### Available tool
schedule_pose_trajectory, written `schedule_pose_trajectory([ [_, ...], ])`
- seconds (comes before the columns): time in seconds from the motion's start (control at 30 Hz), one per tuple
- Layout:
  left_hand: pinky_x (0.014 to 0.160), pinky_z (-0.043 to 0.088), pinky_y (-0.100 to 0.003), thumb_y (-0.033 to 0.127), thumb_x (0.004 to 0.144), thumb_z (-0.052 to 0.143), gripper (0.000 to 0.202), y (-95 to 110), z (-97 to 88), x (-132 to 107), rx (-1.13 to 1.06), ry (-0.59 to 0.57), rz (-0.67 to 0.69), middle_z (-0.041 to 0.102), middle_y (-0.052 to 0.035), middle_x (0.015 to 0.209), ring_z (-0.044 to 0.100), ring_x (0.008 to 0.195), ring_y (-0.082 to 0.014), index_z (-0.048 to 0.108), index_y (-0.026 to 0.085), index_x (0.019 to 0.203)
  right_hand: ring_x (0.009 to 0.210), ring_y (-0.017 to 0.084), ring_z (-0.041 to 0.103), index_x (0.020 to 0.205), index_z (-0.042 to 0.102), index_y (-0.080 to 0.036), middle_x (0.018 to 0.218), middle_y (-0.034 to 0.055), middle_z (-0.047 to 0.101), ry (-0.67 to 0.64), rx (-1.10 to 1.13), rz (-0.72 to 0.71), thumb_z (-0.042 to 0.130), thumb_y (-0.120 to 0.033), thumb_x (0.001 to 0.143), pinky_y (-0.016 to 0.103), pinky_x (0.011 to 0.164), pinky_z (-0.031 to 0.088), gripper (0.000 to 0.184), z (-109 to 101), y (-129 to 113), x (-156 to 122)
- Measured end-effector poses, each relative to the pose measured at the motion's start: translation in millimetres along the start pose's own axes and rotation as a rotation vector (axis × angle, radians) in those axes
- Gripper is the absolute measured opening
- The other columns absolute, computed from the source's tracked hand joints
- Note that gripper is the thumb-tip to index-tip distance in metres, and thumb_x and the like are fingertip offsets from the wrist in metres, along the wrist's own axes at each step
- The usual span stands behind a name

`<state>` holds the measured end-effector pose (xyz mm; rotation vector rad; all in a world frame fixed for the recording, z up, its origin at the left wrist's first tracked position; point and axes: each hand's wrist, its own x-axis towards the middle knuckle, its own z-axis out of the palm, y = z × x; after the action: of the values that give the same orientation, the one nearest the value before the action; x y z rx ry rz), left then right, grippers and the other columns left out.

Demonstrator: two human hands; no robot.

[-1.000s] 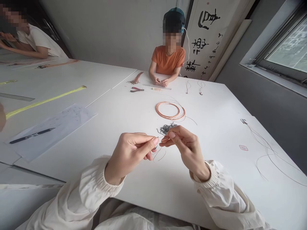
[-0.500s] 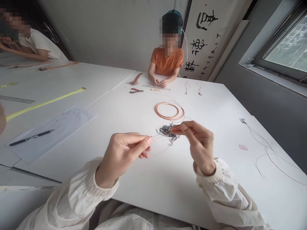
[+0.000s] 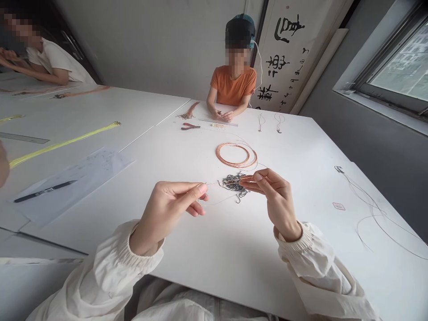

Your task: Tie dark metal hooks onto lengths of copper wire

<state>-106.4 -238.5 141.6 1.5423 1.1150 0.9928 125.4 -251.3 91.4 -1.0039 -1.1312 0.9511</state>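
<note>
Midair, your left hand point(image 3: 167, 209) pinches a thin pale wire point(image 3: 214, 183); your narrowly pinched right hand point(image 3: 276, 199) sits nearer the tangled dark metal hooks point(image 3: 234, 183).

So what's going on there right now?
A person's left hand pinches a fine wire that runs toward their right hand, whose fingertips are pinched together over a heap of dark metal hooks; what they grip is too small to tell. A coil of copper wire lies beyond on the white table. Across the table, a person in an orange T-shirt has both hands together, near red-handled pliers.
</note>
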Motion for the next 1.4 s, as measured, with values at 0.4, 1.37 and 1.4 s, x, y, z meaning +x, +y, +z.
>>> schedule_pose_trajectory([
  [0.4, 0.061, 0.063, -0.021, 0.032, 0.085, 0.071, 0.020, -13, 2.3, -4, 0.004, -0.085, -0.011, 0.075, -0.0047, 0.074, 0.074, 0.068, -0.0175, 0.078, 0.014, 0.077, 0.078, 0.022, 0.074, 0.085, 0.068, -0.016, 0.088, 0.0082, 0.075, 0.132, -0.106, -0.122, 0.060, -0.033, 0.093, 0.036, 0.072, 0.062, 0.020, -6, -4, -2],
  [1.37, 0.058, 0.061, -0.018, 0.030, 0.086, 0.070, 0.021, -5, -1.9, -8, 0.014, -0.112, -0.014, 0.074, -0.0044, 0.072, 0.073, 0.064, -0.0159, 0.077, 0.014, 0.074, 0.069, 0.023, 0.073, 0.081, 0.072, -0.013, 0.077, 0.0075, 0.074, 0.392, -0.178, -0.357, 0.066, -0.025, 0.089, 0.040, 0.068, 0.063, 0.015, -54, -9, 18],
  [1.4, 0.057, 0.061, -0.018, 0.030, 0.086, 0.070, 0.021, -4, -2.3, -8, 0.014, -0.112, -0.019, 0.074, -0.0043, 0.071, 0.073, 0.063, -0.0158, 0.076, 0.014, 0.073, 0.069, 0.023, 0.073, 0.080, 0.072, -0.014, 0.077, 0.0073, 0.074, 0.416, -0.173, -0.356, 0.067, -0.026, 0.088, 0.040, 0.068, 0.062, 0.016, -58, -8, 20],
])
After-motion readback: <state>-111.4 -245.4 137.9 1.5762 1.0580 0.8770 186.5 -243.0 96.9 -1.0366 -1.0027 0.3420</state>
